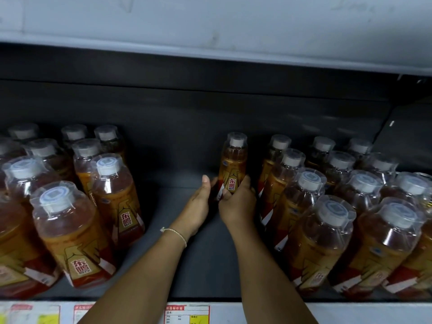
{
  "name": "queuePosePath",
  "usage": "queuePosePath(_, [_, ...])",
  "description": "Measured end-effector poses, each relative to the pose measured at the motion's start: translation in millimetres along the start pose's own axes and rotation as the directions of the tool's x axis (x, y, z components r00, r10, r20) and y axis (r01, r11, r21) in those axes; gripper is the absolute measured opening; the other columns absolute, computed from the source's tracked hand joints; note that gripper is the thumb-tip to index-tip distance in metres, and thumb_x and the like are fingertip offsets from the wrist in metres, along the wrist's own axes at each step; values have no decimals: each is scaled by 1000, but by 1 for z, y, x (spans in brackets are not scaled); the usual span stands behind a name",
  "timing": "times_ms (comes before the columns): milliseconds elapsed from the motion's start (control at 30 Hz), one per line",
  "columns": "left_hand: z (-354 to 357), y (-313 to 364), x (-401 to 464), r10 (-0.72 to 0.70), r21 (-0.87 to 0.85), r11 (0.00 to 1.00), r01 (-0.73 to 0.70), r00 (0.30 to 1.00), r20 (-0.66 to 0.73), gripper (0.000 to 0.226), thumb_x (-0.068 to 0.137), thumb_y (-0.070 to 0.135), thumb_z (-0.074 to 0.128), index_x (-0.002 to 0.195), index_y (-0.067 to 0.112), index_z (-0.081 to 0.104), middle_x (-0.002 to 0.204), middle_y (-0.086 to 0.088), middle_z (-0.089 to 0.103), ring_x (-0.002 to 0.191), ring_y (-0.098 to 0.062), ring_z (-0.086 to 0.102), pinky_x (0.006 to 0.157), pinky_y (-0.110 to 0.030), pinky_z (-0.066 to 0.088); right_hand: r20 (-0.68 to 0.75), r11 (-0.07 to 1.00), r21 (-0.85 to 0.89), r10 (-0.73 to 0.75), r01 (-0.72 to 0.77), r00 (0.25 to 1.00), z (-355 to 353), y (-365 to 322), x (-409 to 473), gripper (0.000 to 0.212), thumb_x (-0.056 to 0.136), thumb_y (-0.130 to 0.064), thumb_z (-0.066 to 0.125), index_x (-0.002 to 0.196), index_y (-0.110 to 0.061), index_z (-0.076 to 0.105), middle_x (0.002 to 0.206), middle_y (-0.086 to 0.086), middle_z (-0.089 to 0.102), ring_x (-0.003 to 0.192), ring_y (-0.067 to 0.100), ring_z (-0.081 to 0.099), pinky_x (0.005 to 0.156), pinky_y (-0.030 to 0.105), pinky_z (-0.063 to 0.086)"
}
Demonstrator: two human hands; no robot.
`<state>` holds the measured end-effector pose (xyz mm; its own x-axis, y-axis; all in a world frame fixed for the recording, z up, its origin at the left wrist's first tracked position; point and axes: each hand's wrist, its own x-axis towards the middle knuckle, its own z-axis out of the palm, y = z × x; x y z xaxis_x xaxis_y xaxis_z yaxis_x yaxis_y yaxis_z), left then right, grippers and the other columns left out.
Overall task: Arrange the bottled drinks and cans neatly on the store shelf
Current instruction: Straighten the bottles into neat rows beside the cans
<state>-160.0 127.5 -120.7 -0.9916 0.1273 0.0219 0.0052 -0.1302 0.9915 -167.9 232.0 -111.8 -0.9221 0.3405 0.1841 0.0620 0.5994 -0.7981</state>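
An amber drink bottle (233,164) with a white cap and a gold-and-red label stands upright deep in the gap at the shelf's middle. My left hand (198,204) wraps its lower left side, thumb raised. My right hand (237,204) grips its lower right side, fingers curled round the label. Rows of the same bottles stand on the left (112,195) and on the right (301,206) of the gap. The held bottle sits just left of the right group's back row.
The dark shelf floor (187,258) lies bare between the two bottle groups. A pale upper shelf (210,31) overhangs the bay. Price tags (187,314) line the front rail. A dark side panel (409,127) closes the bay on the right.
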Motion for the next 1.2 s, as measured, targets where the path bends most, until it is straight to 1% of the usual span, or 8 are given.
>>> queuePosePath(233, [-2, 0, -3, -38, 22, 999, 37, 998, 45, 107, 63, 93, 41, 142, 20, 49, 137, 9, 58, 128, -3, 51, 119, -36, 27, 31, 1000, 10, 15, -16, 999, 1, 1, 0, 79, 94, -24, 64, 157, -12, 18, 143, 17, 48, 128, 34, 51, 102, 42, 47])
queuePosePath(433, [-4, 7, -14, 23, 170, 985, -11, 998, -65, 81, 84, 78, 35, 135, 19, 58, 136, 1, 59, 131, -12, 50, 117, -40, 31, 76, 999, 2, 34, -34, 997, -5, -5, -3, 78, 95, -20, 64, 156, -5, 18, 143, 19, 50, 129, 35, 51, 105, 42, 45])
queuePosePath(600, [-18, 28, -44, 262, 406, 905, -129, 919, -293, 27, 100, 13, 51, 126, 13, 61, 126, -6, 63, 115, -13, 59, 106, -22, 42, 59, 1000, 6, 24, -24, 998, -21, -22, -15, 76, 91, -16, 65, 152, 1, 24, 145, 23, 47, 130, 38, 50, 107, 40, 44])
queuePosePath(667, [-26, 38, -71, 413, 533, 819, -212, 863, -291, 27, 98, 6, 52, 122, 12, 63, 119, -4, 65, 106, -6, 61, 91, -5, 41, 1, 997, 40, -62, 62, 998, -24, -29, -33, 76, 90, -16, 64, 154, -4, 25, 149, 21, 40, 133, 37, 45, 110, 41, 41])
queuePosePath(767, [-36, 50, -117, 625, 719, 621, -312, 751, -214, 31, 94, 8, 52, 123, 10, 64, 116, 0, 64, 104, 2, 59, 91, -8, 43, -82, 938, 142, -308, 317, 948, -21, -37, -64, 74, 86, -13, 68, 152, -9, 34, 146, 17, 45, 133, 33, 43, 113, 38, 37])
queuePosePath(900, [-41, 57, -160, 719, 806, 511, -297, 663, -211, 44, 88, 11, 50, 131, 7, 56, 130, -3, 58, 122, -11, 53, 105, -23, 40, 271, 872, 368, -431, 321, 860, 0, -53, -89, 60, 88, -9, 70, 144, -14, 48, 141, 9, 54, 132, 23, 50, 110, 39, 42])
queuePosePath(1067, [-37, 46, -187, 537, 744, 642, -185, 801, -264, 86, 81, 0, 49, 152, 18, 6, 160, 3, 9, 148, -2, 5, 118, -13, 5, 601, 841, 517, -490, 160, 631, 31, -75, -101, 71, 87, 10, 65, 150, -8, 36, 148, 9, 48, 136, 16, 46, 117, 38, 36])
queuePosePath(1200, [-39, 42, -200, 473, 679, 717, -155, 825, -311, 90, 73, 8, 42, 152, 18, 0, 156, 11, 4, 144, 8, 1, 112, -5, 2, 647, 831, 547, -496, 102, 578, 50, -80, -100, 65, 82, 0, 71, 140, -19, 49, 132, 3, 64, 125, 15, 60, 111, 40, 45])
